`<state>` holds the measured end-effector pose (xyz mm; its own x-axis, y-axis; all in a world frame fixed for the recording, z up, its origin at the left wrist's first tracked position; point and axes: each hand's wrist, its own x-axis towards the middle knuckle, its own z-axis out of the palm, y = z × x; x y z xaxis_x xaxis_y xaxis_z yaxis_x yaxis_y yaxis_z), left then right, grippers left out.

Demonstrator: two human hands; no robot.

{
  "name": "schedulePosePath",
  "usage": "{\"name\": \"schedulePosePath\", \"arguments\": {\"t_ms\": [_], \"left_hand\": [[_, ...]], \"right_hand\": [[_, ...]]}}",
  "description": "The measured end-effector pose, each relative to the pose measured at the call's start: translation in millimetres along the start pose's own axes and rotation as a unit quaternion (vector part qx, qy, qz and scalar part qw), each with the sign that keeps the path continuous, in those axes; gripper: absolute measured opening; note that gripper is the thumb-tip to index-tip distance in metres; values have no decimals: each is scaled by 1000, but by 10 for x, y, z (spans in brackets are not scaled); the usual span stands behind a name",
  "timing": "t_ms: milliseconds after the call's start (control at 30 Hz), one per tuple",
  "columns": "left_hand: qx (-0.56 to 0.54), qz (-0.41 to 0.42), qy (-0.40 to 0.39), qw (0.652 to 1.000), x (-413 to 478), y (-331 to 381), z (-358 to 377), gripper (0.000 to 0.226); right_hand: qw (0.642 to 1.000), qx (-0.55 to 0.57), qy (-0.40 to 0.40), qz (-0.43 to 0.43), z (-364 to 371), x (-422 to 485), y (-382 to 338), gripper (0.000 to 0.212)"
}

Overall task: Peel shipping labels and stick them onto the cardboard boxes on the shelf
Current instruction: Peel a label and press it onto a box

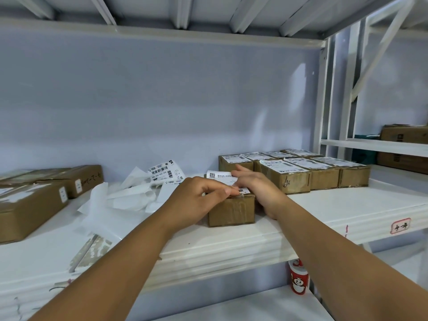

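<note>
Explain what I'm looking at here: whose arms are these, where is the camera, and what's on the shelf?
No machine here: a person works bare-handed, filmed by one wide-angle camera on their head, so the arms reach in from below. The right hand lies flat on a shipping label atop a small cardboard box on the white shelf. The left hand, fingers curled, meets the label's near edge; pinching or pressing, I cannot tell. Right of it stand labelled boxes; left lie peeled backing sheets, loose labels and larger boxes.
</note>
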<state>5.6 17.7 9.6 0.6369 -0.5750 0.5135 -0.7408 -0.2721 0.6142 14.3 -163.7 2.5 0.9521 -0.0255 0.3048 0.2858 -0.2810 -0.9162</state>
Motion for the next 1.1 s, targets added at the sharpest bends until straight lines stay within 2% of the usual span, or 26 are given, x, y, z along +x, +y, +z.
{"name": "schedulePosePath", "arguments": {"t_ms": [67, 133, 300, 400, 600, 700, 767, 867, 933, 1033, 1100], "left_hand": [[-59, -10, 12, 998, 22, 35, -21, 22], [-96, -22, 31, 995, 30, 57, -33, 29], [9, -22, 36, 999, 43, -25, 11, 23], [8, -64, -9, 998, 84, -12, -11, 36], [91, -172, -136, 971, 276, 112, -147, 42], [90, -190, -179, 961, 337, 73, -194, 46], [92, -181, -187, 961, 358, 30, -209, 46], [115, -145, -135, 973, 386, 17, -205, 30], [136, -143, -116, 974, 415, 6, -192, 27], [179, -158, -154, 959, 444, 4, -152, 38], [166, -185, -183, 951, 459, -7, -120, 48]], "right_hand": [[1000, 22, 14, -1, 1, 6, 7, 31], [999, 42, 32, -2, -8, 5, 14, 29], [998, 56, 29, -7, -16, 35, 59, 17], [998, 54, 18, 0, -3, 41, 63, 19], [995, 83, 30, 49, -1, 109, 125, 34], [991, 111, 26, 73, 1, 85, 103, 39], [993, 97, 25, 66, -11, 79, 101, 47], [995, 81, 23, 54, -22, 86, 104, 56], [994, 92, 27, 59, -27, 112, 123, 57], [994, 83, 38, 60, -29, 133, 149, 59], [995, 72, 34, 60, -26, 121, 145, 55]]}}
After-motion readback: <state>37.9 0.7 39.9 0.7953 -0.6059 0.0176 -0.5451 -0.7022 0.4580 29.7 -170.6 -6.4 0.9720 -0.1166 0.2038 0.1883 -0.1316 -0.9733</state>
